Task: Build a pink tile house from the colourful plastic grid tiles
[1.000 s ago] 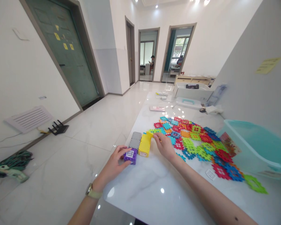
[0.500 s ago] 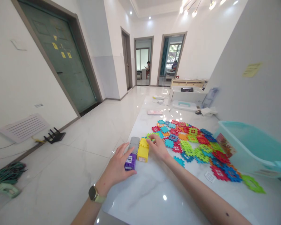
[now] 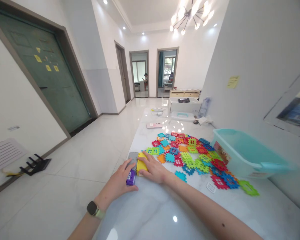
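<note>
While the left hand [image 3: 118, 178] curls half closed around the purple block [image 3: 131, 177] and the grey block [image 3: 133, 157], the right hand [image 3: 153, 171] lies with its fingers spread over the yellow block [image 3: 141, 163]. The three blocks stand touching near the left edge of the white marble worktop [image 3: 150, 213]. Just right of them spread multicoloured interlocking plastic tiles [image 3: 182, 155], with a teal plastic tub [image 3: 242, 153] at far right.

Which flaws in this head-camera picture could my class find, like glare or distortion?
Head view: the wide lens tilts the green door; the ceiling lamp flares white; glare spots mark the glossy table.
</note>
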Available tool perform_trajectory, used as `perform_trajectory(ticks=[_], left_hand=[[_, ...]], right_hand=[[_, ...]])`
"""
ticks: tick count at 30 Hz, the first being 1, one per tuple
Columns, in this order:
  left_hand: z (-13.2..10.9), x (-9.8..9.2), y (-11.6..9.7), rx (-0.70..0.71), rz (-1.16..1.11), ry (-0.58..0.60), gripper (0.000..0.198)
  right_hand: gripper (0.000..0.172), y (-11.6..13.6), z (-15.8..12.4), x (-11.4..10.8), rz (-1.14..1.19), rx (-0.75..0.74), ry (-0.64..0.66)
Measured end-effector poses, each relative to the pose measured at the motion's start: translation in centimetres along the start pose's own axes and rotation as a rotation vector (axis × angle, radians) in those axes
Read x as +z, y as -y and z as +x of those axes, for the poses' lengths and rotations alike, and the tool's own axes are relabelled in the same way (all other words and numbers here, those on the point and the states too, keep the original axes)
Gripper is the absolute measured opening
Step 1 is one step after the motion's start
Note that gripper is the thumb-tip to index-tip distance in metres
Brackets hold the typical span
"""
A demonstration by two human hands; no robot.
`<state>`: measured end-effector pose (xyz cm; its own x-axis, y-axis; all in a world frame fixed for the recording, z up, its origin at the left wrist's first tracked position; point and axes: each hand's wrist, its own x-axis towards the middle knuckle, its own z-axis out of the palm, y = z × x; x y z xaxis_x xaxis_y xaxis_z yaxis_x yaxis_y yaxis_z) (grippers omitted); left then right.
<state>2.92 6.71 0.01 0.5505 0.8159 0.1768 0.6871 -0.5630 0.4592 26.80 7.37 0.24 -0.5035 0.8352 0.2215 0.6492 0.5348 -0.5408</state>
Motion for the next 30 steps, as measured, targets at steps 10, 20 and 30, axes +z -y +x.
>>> perform_trajectory(ticks=[10,20,30], left_hand=[[4.8,-0.2,1.1,0.042,-0.034,0.009,0.086],[7.8,0.0,1.8,0.089,-0.064,0.031,0.084],[5.5,-0.9,1.1,0.025,0.022,0.036,0.072]], right_hand=[[0.060,-4.4,3.2,-0.5,-0.018,0.058,-0.098],[0.055,-7.1,2.7,-2.9,-0.047,0.120,-0.136],[0.077,-5.2,4.0,-0.6,-0.044,0.050,-0.161]])
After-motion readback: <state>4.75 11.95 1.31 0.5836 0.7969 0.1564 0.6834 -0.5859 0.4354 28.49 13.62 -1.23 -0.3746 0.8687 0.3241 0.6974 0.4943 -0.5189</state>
